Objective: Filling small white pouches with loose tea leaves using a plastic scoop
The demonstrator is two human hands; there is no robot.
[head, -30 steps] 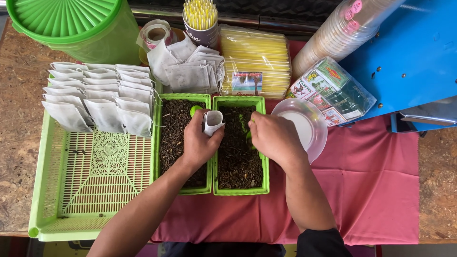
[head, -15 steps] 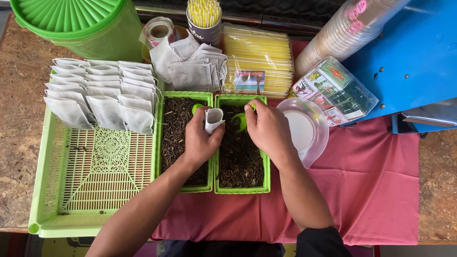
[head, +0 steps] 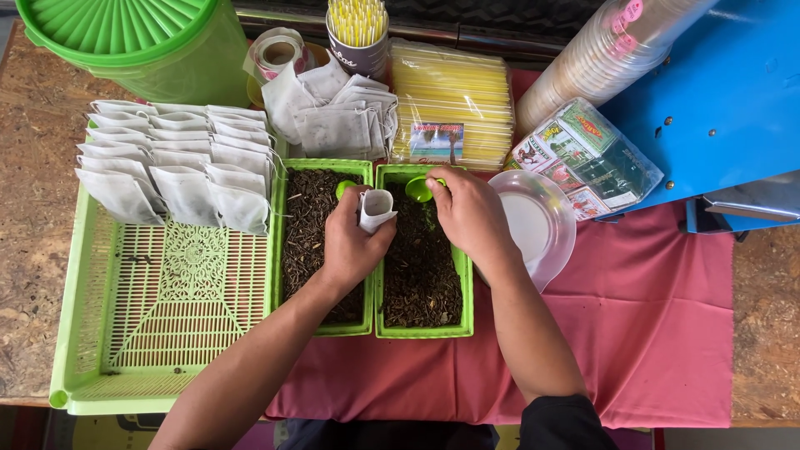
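An open bag (head: 375, 208) is held by the left hand (head: 350, 246) between two trays of loose tea (head: 421, 267). A scoop (head: 418, 189) is gripped by the right hand (head: 471, 217). Filled bags (head: 175, 171) lie left of the left hand, a lid (head: 542, 221) right of the right hand.

Left hand (head: 350, 246) holds a small white filter bag (head: 375, 208) open-mouthed, upright, over the gap between two green trays of dark loose tea. Right hand (head: 473, 218) at 3 o'clock of the bag, fingers (head: 437, 185) pinching a green scoop (head: 418, 189) above the right tea tray (head: 421, 325). Left tea tray (head: 321, 327) touching it. Rows of filled white bags (head: 171, 162) in a large green slotted tray (head: 133, 333), 9 o'clock of the hands. Clear lid (head: 542, 225) at 3 o'clock. Pink cloth (head: 650, 333) covers the table (head: 33, 225).
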